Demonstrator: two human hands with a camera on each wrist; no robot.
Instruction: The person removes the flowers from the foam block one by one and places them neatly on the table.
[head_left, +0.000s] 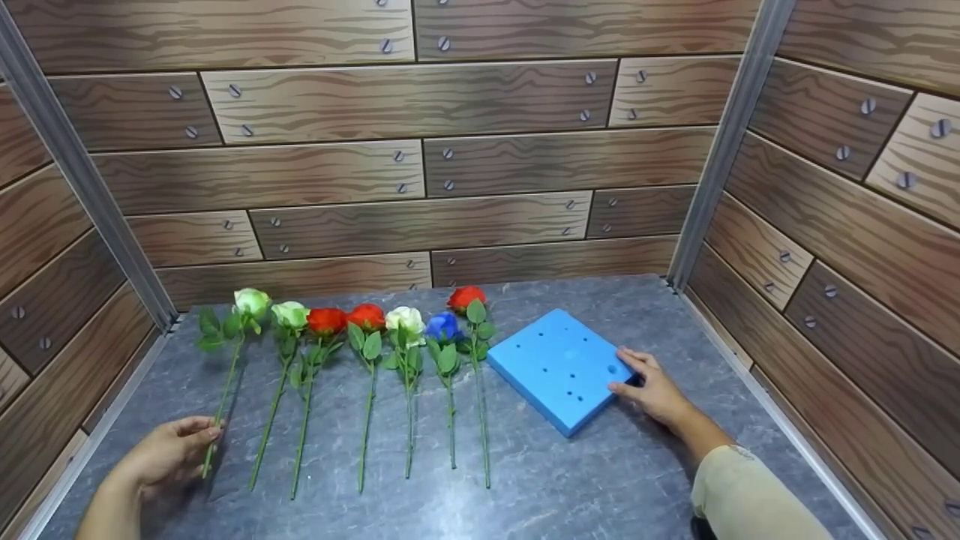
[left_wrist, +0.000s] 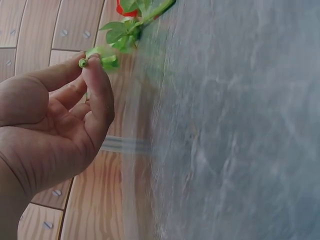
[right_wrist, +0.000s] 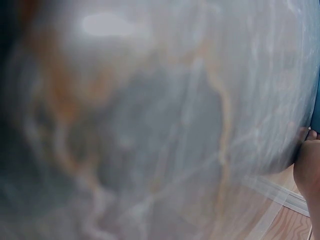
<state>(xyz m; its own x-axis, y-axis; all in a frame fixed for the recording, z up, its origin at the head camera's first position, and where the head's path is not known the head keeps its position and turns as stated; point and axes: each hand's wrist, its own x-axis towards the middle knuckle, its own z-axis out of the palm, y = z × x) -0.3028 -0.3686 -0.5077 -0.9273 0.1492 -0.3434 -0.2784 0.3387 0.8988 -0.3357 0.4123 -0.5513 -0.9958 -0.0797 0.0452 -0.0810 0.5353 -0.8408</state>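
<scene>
At the left, my left hand (head_left: 169, 452) pinches the lower stem of a greenish-white rose (head_left: 251, 302) between thumb and fingers. In the left wrist view, the cut end of the green stem (left_wrist: 83, 63) pokes out past the fingertips. My right hand (head_left: 660, 391) rests on the right corner of a blue block (head_left: 556, 352), its fingers and thumb spread over the corner. This square block lies flat, with several small holes in its top. The right wrist view catches just a part of that hand (right_wrist: 307, 167) at its edge.
Beside the held rose, several more lie in a row: a greenish-white one (head_left: 290, 315), red ones (head_left: 327, 322), a white one (head_left: 406, 324) and a blue one (head_left: 443, 328). The grey marbled table (head_left: 525, 495) is enclosed by wood-patterned walls (head_left: 337, 169) with metal corner posts.
</scene>
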